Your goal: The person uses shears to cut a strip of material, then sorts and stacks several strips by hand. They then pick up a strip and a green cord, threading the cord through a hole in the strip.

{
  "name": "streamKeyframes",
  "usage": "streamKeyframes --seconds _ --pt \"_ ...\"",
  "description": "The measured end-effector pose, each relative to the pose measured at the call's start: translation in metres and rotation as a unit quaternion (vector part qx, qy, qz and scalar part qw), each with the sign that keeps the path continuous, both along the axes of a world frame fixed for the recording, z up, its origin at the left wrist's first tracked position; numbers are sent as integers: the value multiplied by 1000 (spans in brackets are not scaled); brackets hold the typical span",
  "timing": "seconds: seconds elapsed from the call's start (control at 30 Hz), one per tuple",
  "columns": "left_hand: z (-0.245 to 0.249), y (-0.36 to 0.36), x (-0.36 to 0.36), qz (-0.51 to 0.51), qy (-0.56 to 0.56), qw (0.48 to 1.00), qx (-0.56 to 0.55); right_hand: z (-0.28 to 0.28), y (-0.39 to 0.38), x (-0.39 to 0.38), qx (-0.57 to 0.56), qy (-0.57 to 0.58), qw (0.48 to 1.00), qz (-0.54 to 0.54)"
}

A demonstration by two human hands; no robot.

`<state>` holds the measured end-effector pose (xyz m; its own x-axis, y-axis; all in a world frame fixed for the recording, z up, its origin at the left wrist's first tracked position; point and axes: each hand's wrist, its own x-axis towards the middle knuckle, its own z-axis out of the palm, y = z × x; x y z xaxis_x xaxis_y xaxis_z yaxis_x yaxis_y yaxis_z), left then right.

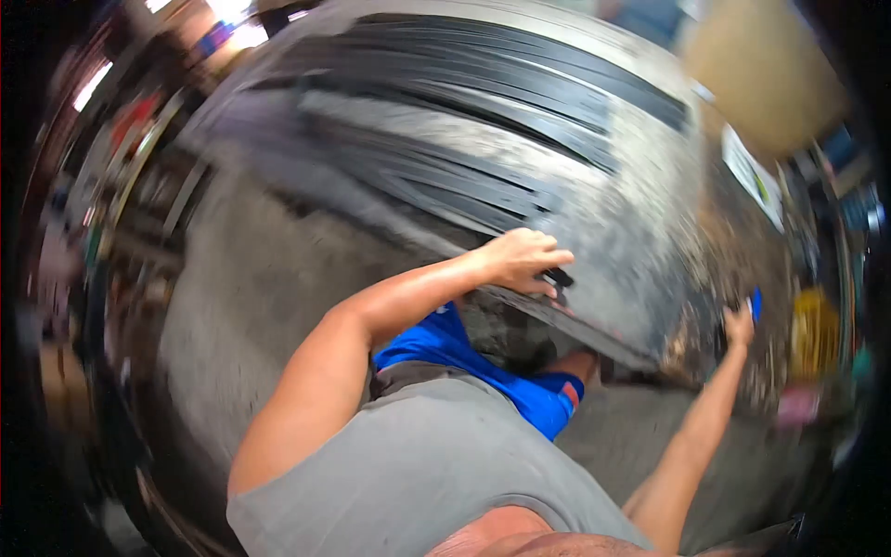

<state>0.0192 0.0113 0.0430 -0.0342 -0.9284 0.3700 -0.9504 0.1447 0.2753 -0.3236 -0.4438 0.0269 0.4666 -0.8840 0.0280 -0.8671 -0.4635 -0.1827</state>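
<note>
My left hand [524, 263] is at the near edge of a worn grey table, its fingers and thumb curled round a small black piece [558, 277]. Long black strips [483, 190] lie side by side across the tabletop [603, 255], just beyond that hand. Out to the right, my right hand [740, 327] is closed on a slim blue object [756, 304] over the table's dark right end. Motion blur hides what kind of thing the blue object is.
Past the right end stand a yellow crate [814, 332] and a pink item [798, 404]. A white printed sheet [752, 176] lies at the far right, near a large tan panel [756, 74]. Cluttered shelving [130, 176] runs along the left. Concrete floor [251, 306] surrounds me.
</note>
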Motion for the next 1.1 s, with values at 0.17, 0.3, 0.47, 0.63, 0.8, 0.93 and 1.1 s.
streamKeyframes --seconds 0.17,0.3,0.47,0.63,0.8,0.93,1.1 --pt "-13 54 39 70 -70 995 30 -17 -38 6 -108 77 991 -22" --pt "-4 54 28 112 -6 993 -21 16 39 56 13 -206 973 105" --pt "26 21 -14 126 -106 981 -105 89 249 126 270 -306 838 363" --pt "46 7 -45 106 -87 971 -195 114 324 142 119 -117 860 483" --pt "36 17 -13 36 -18 977 -211 124 292 104 -19 -143 882 449" --pt "-1 46 56 75 -54 980 -174 150 209 19 -126 -188 939 258" --pt "-7 76 95 66 -77 986 -131 154 111 -130 15 -329 939 94"
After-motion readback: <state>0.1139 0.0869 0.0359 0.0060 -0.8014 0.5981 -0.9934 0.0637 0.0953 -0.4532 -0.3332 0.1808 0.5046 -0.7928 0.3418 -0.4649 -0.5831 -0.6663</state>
